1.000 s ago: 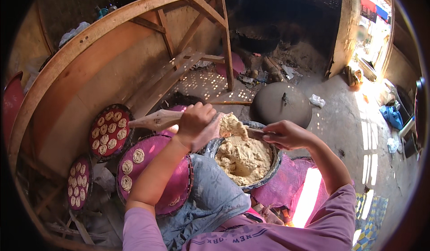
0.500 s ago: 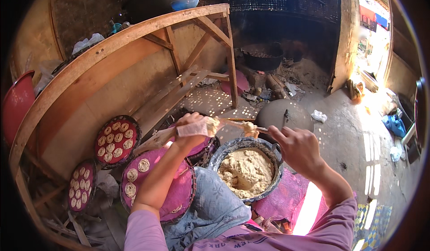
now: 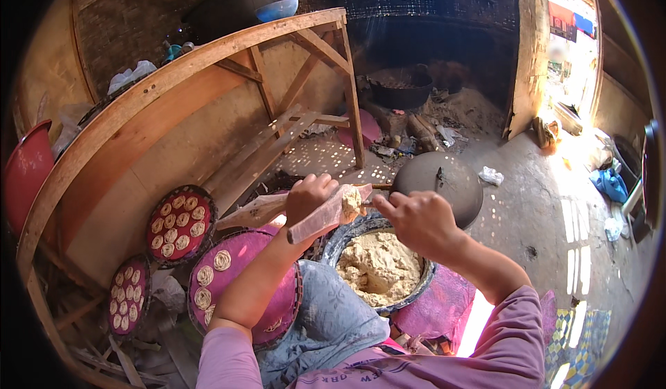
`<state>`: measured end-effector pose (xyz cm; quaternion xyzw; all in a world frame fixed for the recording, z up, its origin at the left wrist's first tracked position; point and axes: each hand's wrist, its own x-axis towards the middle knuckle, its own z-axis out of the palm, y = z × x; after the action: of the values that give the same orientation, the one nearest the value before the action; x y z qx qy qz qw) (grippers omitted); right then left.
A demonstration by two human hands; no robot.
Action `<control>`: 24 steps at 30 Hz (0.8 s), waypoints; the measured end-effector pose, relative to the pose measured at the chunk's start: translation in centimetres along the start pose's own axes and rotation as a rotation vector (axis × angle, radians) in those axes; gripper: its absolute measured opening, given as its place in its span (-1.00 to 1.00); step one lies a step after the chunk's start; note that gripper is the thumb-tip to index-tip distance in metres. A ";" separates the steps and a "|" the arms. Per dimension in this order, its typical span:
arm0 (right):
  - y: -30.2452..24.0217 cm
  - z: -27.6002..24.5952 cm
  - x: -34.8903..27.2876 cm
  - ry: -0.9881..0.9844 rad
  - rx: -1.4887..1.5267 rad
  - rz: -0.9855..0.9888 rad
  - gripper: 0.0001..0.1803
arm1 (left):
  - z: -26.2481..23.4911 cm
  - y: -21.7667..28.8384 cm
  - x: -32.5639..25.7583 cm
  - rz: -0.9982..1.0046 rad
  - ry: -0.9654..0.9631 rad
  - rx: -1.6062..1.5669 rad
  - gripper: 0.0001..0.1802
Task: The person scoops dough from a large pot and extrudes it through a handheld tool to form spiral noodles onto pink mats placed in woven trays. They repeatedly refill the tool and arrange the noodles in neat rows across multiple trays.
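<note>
My left hand (image 3: 311, 196) is closed around a pale, trough-shaped wooden tool (image 3: 316, 224), held tilted over my lap. A lump of dough (image 3: 352, 204) sits at the tool's right end. My right hand (image 3: 416, 217) grips the handle of a thin utensil, whose tip meets that dough; its exact kind is hidden. Below both hands stands a dark tub (image 3: 425, 283) holding a mass of yellowish dough (image 3: 381, 267). Under my left forearm lies a round pink-covered tray (image 3: 243, 250) with several dough coils (image 3: 222, 260) along its left side.
Two more round trays, one red (image 3: 173, 212) and one pink (image 3: 128, 325), hold dough coils at the left. A wooden table (image 3: 208, 50) stands beyond them. A dark domed lid (image 3: 437, 188) lies past the tub, and a large black pan (image 3: 400, 92) sits farther back.
The wooden tool has swung so that its dough-bearing end is higher and further right. My right hand has moved left, bringing the utensil's tip against the dough on the tool.
</note>
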<state>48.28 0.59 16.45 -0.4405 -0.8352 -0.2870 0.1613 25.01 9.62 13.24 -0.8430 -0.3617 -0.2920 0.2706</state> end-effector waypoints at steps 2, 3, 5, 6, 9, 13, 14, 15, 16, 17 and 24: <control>-0.6 0.8 -0.9 -0.006 0.026 -0.013 -0.65 | 0.3 -0.5 -0.6 -0.007 -0.006 -0.020 -0.73; -0.4 0.8 -1.7 0.014 0.048 0.004 -0.66 | 0.2 -1.2 -0.8 -0.005 -0.053 -0.009 -0.76; 0.5 0.6 -2.6 -0.097 0.120 0.101 -0.68 | -0.1 -2.6 -0.9 -0.104 0.014 0.051 -0.80; 0.7 0.5 -2.5 -0.004 0.251 0.187 -0.68 | -0.1 -3.1 -0.6 -0.180 0.043 0.045 -0.81; 0.4 0.7 -1.4 0.235 0.681 0.420 -0.65 | 0.5 -2.7 0.5 -0.138 0.273 -0.017 -0.82; -4.4 4.6 0.9 0.378 1.073 0.461 -0.53 | 2.0 -0.9 2.3 -0.113 0.296 -0.018 -0.85; -5.5 5.7 0.4 0.408 1.097 0.436 -0.52 | 1.8 -1.1 2.4 -0.102 0.250 0.005 -0.83; -5.7 6.7 -0.5 0.550 1.071 0.246 -0.53 | 1.7 -1.4 2.6 -0.067 0.335 0.098 -0.81; -5.2 7.5 -1.8 0.291 1.216 0.346 -0.55 | 1.3 -2.0 2.5 -0.087 0.348 0.123 -0.75; -5.0 8.1 -2.6 0.171 1.438 0.487 -0.54 | 1.0 -2.5 2.5 -0.144 0.255 0.167 -0.80; -5.9 8.4 -1.7 -0.002 1.698 0.766 -0.58 | 1.7 -3.0 1.5 -0.216 0.269 0.147 -0.87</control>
<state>44.17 2.05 6.99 -0.4207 -0.5629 0.4934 0.5126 24.10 13.27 13.84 -0.7306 -0.4312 -0.4020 0.3445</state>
